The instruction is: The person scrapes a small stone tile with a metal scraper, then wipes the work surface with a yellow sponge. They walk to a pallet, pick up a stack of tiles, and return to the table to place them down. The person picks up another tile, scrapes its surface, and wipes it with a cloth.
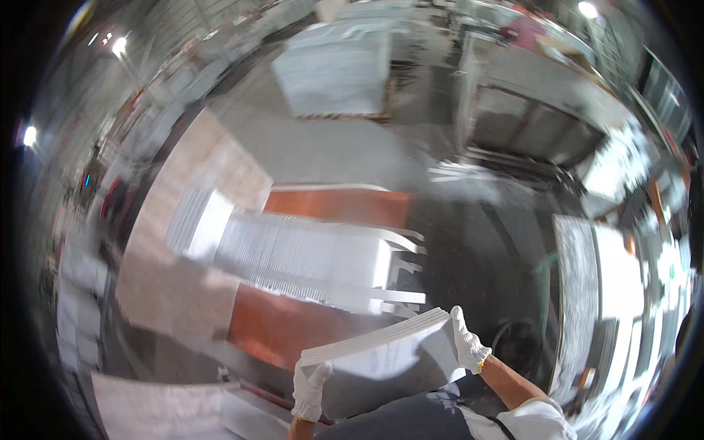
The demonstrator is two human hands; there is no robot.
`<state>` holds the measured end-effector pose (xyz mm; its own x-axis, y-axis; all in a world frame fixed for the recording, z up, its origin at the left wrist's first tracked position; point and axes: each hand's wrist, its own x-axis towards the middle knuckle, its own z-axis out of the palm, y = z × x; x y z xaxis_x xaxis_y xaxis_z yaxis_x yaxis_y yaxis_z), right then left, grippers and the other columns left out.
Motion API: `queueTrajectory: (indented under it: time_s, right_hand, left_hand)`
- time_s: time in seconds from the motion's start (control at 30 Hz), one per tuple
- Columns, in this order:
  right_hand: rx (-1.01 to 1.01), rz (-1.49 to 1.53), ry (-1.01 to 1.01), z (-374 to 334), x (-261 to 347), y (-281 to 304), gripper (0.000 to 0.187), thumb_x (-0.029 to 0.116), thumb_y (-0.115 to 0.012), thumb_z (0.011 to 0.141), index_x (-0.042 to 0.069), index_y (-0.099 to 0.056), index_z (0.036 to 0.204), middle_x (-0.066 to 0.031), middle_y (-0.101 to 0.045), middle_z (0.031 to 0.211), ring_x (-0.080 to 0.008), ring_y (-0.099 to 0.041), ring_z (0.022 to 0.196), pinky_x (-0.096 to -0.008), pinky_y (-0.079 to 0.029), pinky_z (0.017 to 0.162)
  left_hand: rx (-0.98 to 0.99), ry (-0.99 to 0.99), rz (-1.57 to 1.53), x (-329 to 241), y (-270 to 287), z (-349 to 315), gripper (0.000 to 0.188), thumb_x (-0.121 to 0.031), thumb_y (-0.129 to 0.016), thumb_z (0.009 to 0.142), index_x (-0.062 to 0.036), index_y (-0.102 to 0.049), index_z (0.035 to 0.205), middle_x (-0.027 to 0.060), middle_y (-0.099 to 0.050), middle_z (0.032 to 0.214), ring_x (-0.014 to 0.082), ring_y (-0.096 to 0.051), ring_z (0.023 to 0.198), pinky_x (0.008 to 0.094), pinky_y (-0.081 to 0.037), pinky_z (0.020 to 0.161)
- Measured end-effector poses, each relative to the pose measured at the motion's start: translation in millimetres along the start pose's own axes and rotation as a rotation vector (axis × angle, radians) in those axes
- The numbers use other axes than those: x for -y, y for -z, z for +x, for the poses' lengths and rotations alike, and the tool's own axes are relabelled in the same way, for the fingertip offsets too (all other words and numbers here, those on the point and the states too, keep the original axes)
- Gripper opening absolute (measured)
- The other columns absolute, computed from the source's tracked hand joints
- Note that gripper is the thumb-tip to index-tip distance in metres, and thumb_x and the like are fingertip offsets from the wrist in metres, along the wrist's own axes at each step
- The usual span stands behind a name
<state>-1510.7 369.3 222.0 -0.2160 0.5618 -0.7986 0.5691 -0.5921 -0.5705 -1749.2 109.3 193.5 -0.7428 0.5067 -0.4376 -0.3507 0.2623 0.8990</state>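
Note:
In front of my body I carry a small stack of thin, flat, pale grey-white panels [392, 367], tilted with the layered edges uppermost. My left hand [312, 389], in a white knit glove, is closed on the stack's left end. At the opposite end my right hand [468, 341], gloved the same way, grips the panels with its fingers near the top corner. Just beyond stands a long row of similar white panels [293, 253], packed on edge. White strips [400, 296] jut out from the right end of that row. What the panels are made of I cannot tell.
The row rests on an orange base [271, 323] beside a large pinkish-tan board [172, 293]. A wrapped pallet load [334, 73] stands farther off, with a big bin-like frame [535, 117] at far right. A bench with slabs [576, 293] is on my right. Motion blurs much.

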Motion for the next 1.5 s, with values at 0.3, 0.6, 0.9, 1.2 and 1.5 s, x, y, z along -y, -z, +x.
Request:
queueTrajectory:
  time_s: [0.3,0.6,0.9,1.2,1.5]
  right_hand:
    - [-0.057,0.149,0.149,-103.8,-199.4,56.0,0.083,0.073,-0.022,0.102,0.013,-0.045,0.155,-0.0138,-0.057,0.148,-0.0295,-0.049,0.140,-0.0371,-0.035,0.117]
    - [-0.381,0.392,-0.013,-246.3,-367.0,90.9,0.089,0.075,-0.017,0.100,0.010,-0.038,0.158,-0.0198,-0.041,0.160,-0.0381,-0.033,0.151,-0.0392,-0.022,0.124]
    - [-0.771,1.456,0.265,-344.8,-540.9,129.4,0.061,0.055,-0.047,0.106,0.001,-0.065,0.127,-0.0097,-0.065,0.122,-0.0183,-0.057,0.111,-0.0347,-0.044,0.103]
    - [-1.263,1.244,1.053,-490.4,-711.1,276.6,0.050,0.042,-0.035,0.113,0.002,-0.065,0.117,-0.0044,-0.069,0.106,-0.0149,-0.064,0.097,-0.0297,-0.050,0.093]
    - [-1.562,0.505,0.969,-513.6,-885.5,426.7,0.043,0.030,-0.034,0.114,-0.001,-0.049,0.142,-0.0079,-0.064,0.129,-0.0158,-0.062,0.114,-0.0301,-0.052,0.101]
  left_hand:
    - [0.331,-0.319,0.217,105.4,-13.8,-59.8,0.053,-0.031,-0.072,0.094,-0.0003,-0.055,0.134,0.0059,-0.065,0.117,0.0136,-0.061,0.101,0.0304,-0.052,0.088]
    - [0.582,-0.419,0.351,139.9,-44.4,-182.7,0.058,-0.039,-0.067,0.096,0.0007,-0.053,0.137,0.0077,-0.063,0.123,0.0159,-0.060,0.105,0.0315,-0.050,0.090]
    - [1.046,-0.613,0.422,172.1,-176.5,-304.7,0.065,-0.047,-0.061,0.099,0.0017,-0.051,0.140,0.0096,-0.060,0.128,0.0182,-0.059,0.110,0.0327,-0.049,0.092]
    - [1.360,-1.030,0.203,233.5,-329.2,-555.9,0.082,-0.066,-0.053,0.098,0.0028,-0.050,0.142,0.0223,-0.043,0.151,0.0360,-0.043,0.139,0.0485,-0.035,0.116]
    - [1.519,-0.889,0.127,327.9,-446.0,-686.5,0.098,-0.071,-0.059,0.092,0.0028,-0.035,0.152,0.0169,-0.046,0.146,0.0290,-0.049,0.134,0.0437,-0.043,0.111]
